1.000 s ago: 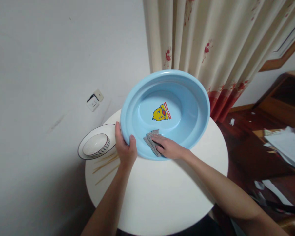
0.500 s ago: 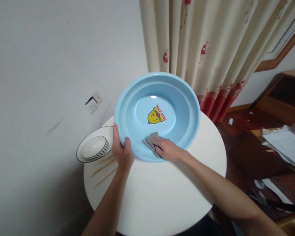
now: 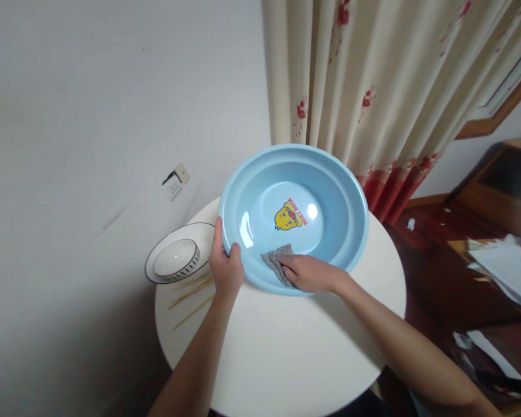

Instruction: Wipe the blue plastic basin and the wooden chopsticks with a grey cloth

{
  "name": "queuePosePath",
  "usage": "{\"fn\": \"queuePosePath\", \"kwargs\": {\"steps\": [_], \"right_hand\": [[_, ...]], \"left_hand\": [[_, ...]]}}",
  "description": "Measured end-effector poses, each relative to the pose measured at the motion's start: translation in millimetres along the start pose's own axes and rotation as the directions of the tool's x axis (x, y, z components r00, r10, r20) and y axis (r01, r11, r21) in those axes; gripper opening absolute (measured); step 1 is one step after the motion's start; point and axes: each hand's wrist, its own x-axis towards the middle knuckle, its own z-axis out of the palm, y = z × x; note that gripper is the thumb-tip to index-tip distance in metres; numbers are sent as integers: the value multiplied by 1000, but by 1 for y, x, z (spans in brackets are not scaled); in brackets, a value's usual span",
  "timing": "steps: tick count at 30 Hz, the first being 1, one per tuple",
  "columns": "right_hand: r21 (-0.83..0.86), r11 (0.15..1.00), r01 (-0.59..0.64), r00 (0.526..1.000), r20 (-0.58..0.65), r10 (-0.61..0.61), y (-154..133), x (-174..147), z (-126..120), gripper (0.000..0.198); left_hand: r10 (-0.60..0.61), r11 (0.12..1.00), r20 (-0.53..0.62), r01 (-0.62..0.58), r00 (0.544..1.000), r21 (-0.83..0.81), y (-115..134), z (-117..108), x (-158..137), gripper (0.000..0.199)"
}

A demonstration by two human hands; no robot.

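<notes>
Blue basin [image 3: 267,211] sits over the far part of the white round table [image 3: 286,347], tilted toward me; whether its underside rests there, I can't tell. My left hand [image 3: 226,266] clamps its left rim, thumb over the edge, while my right hand [image 3: 310,273] grips a grey cloth [image 3: 274,260] against the near inner wall. Pressing harder than my left grip can bear could make the basin twist or slip, I judge. A swing left might knock the plate [image 3: 206,234] and the bowl [image 3: 176,258] in it, or scatter the thin sticks [image 3: 193,313].
</notes>
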Motion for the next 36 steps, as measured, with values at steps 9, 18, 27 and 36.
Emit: {"fn": "queuePosePath", "kwargs": {"steps": [9, 18, 27, 36], "right_hand": [[-3, 999, -36, 992, 123, 36, -17, -8, -11, 30], [-196, 978, 67, 989, 140, -39, -15, 9, -7, 36], [-488, 873, 14, 999, -37, -37, -18, 39, 0, 40], [-228, 898, -377, 921, 10, 389, -25, 43, -2, 34]], "left_hand": [[-28, 999, 27, 29, 999, -33, 3, -4, -2, 76], [-40, 995, 69, 45, 997, -83, 7, -6, -2, 75], [71, 994, 34, -68, 997, -82, 8, -10, -8, 72], [77, 991, 6, -76, 997, -109, 10, -11, -8, 71]]}}
